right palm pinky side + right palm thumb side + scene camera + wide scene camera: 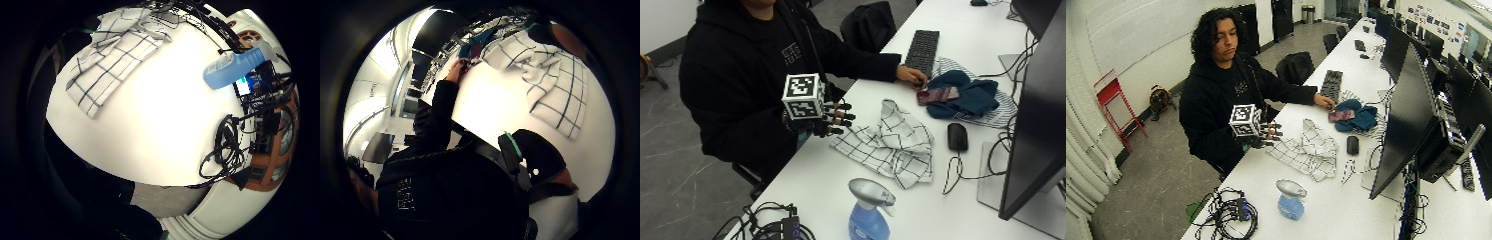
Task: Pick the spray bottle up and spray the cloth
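One bottle: the spray bottle point(868, 214) stands upright on the white worktop point(820, 172), near its front edge, blue body and grey trigger head; nothing touches it.
Bottle from the cloth: in the outside view it is at about 6 o'clock from the cloth, apart from it, with bare worktop between them.
Cloth: the white checked cloth point(891, 142) lies crumpled on the worktop, not spread flat.
Right hand: the gloved right hand point(825, 120) hovers at the worktop edge, just beside the near corner of the cloth, at about 9 o'clock from it.
Grip: the fingers are loosely bent and spread a little, and they hold nothing.
Palm views: the little finger side view shows the cloth point(112, 52) and the bottle point(235, 70) well apart on the worktop, so the palm is over neither of them closely.
Step in hand: I judge this is the very start; the reach to the bottle is not yet done.
Next move: the hand must travel toward 5 o'clock to the bottle, wrap the neck below the trigger head, lift it and turn the nozzle to the cloth.
Around: a black mouse point(957, 136) lies at 3 o'clock from the cloth; a bundle of black cables point(773, 225) lies at 9 o'clock from the bottle.
Other hand: the bare hand point(911, 75) rests by a keyboard point(922, 47), far from the task.
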Demonstrator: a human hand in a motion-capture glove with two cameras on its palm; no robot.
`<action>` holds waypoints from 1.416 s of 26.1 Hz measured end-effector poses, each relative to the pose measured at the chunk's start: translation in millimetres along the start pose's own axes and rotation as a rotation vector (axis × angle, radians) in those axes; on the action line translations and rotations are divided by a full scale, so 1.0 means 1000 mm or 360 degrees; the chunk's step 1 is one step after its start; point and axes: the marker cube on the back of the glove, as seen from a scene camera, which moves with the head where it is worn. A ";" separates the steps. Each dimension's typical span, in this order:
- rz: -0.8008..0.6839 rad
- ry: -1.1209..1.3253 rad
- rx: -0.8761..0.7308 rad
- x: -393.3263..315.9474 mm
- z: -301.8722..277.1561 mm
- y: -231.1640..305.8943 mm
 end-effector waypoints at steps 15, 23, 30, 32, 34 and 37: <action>0.0288 -0.0003 0.0012 0.055 -0.001 -0.027; 0.0534 0.0102 -0.0001 0.145 -0.053 -0.002; 0.0718 0.0196 -0.0052 0.215 -0.109 -0.010; 0.0781 0.0208 -0.0059 0.231 -0.122 -0.014; 0.0840 0.0216 -0.0065 0.243 -0.130 -0.019; 0.0918 0.0212 -0.0062 0.260 -0.140 -0.031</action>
